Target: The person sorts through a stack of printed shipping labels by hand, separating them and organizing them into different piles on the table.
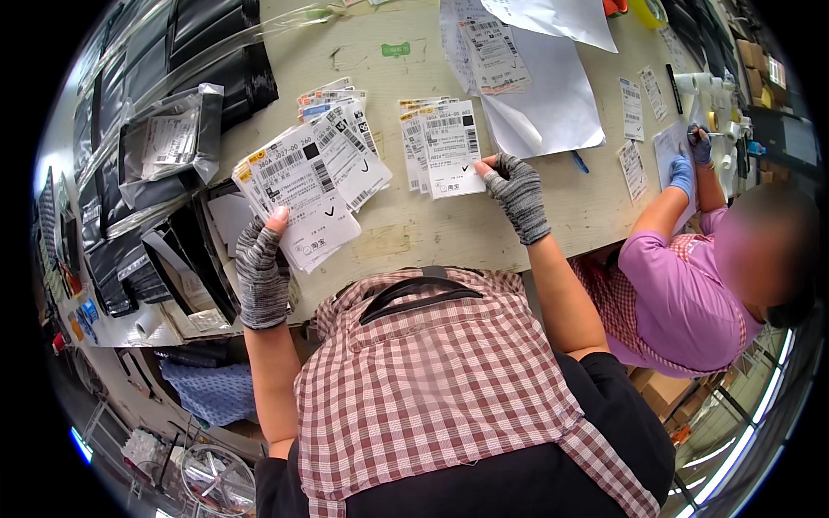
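My left hand [263, 272], in a grey striped fingerless glove, is closed on a fanned stack of white shipping labels [298, 186], its thumb pressed on the top one. The labels carry barcodes and handwritten check marks. To the right, my right hand [518, 200], gloved alike, pinches the lower right edge of another shipping label [451, 154]. That label lies over a small pile of similar ones on the table. Behind the left-hand stack, more labels [332, 93] lie in a loose pile. The fingers under both held labels are hidden.
Black plastic mailing bags [211, 34] and a clear-wrapped parcel [168, 142] cover the table's left side. White paper sheets [553, 104] with labels on them lie at the back. At the right, a co-worker [682, 259] in blue gloves leans over a sheet beside a black marker [673, 88].
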Available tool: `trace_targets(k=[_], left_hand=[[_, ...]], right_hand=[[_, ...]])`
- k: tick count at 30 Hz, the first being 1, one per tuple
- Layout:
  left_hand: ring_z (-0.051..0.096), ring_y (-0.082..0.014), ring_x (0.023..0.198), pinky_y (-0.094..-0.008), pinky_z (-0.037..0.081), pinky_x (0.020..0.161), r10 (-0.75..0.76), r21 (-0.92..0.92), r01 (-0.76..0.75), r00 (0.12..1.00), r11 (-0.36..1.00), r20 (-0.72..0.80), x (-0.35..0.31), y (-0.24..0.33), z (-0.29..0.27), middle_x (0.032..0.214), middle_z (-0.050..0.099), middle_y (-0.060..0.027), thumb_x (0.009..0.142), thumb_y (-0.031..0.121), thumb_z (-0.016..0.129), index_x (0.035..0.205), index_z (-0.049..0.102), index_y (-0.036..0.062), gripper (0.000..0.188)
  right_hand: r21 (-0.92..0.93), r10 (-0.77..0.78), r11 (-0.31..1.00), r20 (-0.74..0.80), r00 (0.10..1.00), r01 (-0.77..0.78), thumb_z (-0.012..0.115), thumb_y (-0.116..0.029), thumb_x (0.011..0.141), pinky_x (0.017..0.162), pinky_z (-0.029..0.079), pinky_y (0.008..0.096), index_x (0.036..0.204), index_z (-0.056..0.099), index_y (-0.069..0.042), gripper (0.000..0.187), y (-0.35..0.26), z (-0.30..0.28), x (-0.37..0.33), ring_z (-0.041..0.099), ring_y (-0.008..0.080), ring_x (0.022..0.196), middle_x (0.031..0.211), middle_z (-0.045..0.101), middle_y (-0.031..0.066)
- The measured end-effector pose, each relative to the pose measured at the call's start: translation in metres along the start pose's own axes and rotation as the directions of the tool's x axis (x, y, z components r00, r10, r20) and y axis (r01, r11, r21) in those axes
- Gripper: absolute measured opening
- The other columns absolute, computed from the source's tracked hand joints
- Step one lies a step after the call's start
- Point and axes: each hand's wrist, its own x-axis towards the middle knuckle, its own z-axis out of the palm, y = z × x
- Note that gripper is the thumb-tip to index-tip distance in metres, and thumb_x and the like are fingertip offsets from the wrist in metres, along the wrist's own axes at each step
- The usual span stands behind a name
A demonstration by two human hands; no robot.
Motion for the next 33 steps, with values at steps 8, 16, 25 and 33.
trace_targets(k=[8,16,25,33], left_hand=[[0.06,-0.0188,0.09,-0.0301,0.047,0.082,-0.016,0.032,0.015,1.0,0.999,0.027,0.002,-0.002,-0.005,0.101,0.062,-0.0123,0.082,0.026,0.064,0.111,0.057,-0.0045,0.043],[0.061,-0.0192,0.089,-0.0305,0.048,0.08,-0.009,0.004,0.009,1.0,1.0,0.024,-0.001,-0.004,-0.011,0.101,0.062,-0.0129,0.082,0.026,0.064,0.111,0.057,-0.0048,0.043],[0.061,-0.0178,0.087,-0.0282,0.049,0.079,-0.096,0.092,0.088,0.992,0.992,0.083,-0.008,-0.007,0.011,0.098,0.063,-0.0121,0.081,0.026,0.066,0.11,0.057,-0.0058,0.044],[0.06,-0.0121,0.075,-0.0231,0.048,0.065,-0.071,0.069,0.063,0.991,0.996,0.11,-0.019,-0.008,0.018,0.09,0.064,-0.0073,0.084,0.029,0.064,0.108,0.061,-0.0007,0.038]], right_hand=[[-0.059,-0.013,0.998,-0.018,1.0,0.012,0.07,-0.02,0.081,0.052,0.041,0.0216,0.082,0.065,-0.001,0.02,0.001,0.002,0.0,0.047,0.0045,0.055,0.064,0.058,-0.0011],[-0.046,-0.017,0.999,-0.086,0.996,0.013,0.07,-0.02,0.081,0.051,0.039,0.0202,0.076,0.058,-0.004,0.021,-0.008,0.002,-0.008,0.043,0.0039,0.054,0.061,0.053,-0.0031],[0.242,-0.308,0.941,0.33,0.892,0.235,0.073,-0.02,0.078,0.054,0.043,0.0215,0.087,0.054,-0.005,0.026,-0.087,0.063,-0.048,0.048,0.006,0.058,0.069,0.053,-0.0015],[0.164,-0.235,0.967,0.299,0.925,0.192,0.075,-0.027,0.075,0.053,0.042,0.0278,0.083,0.055,0.001,0.036,-0.098,0.079,-0.054,0.046,0.0106,0.057,0.061,0.051,0.0046]])
